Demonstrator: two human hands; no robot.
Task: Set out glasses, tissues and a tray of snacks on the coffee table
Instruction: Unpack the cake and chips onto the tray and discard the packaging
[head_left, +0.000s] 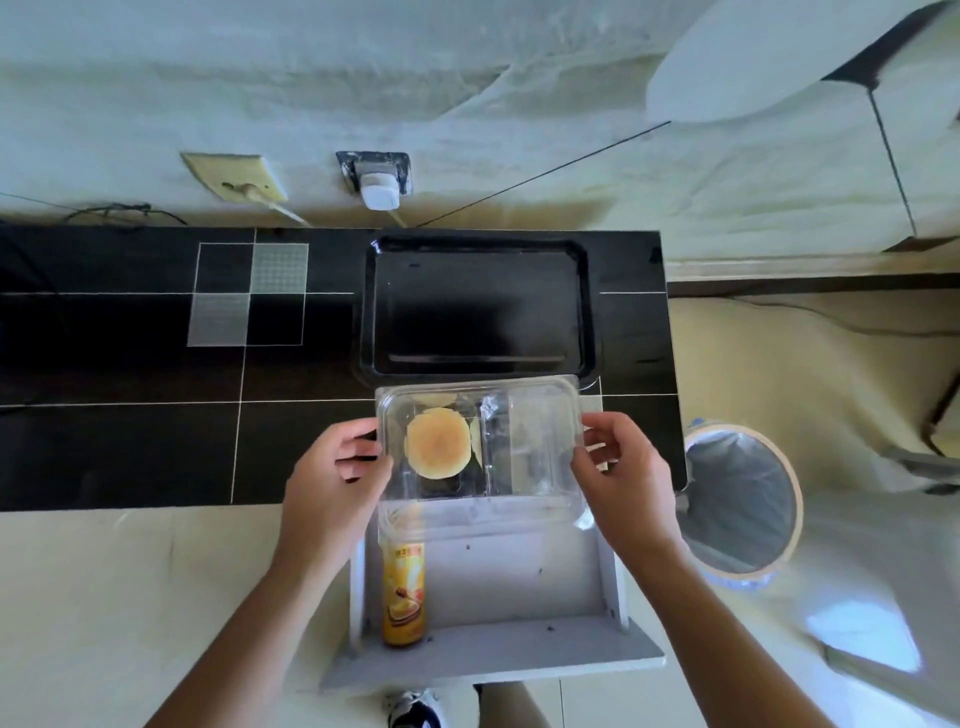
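Black tabletop (130, 441) carrying empty black tray (480, 306) at far side. Left hand (332, 483) and right hand (623, 478) gripping clear snack container (530, 441) by opposite ends, just near of tray, round cake (438, 442) lying inside. Yellow can (404, 597) standing on grey stool (519, 587) below.

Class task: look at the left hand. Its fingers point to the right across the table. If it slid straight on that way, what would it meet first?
The left hand already grips the clear plastic container by its left wall, so the container comes first; the round cake inside lies next in line, though depth is hard to judge.
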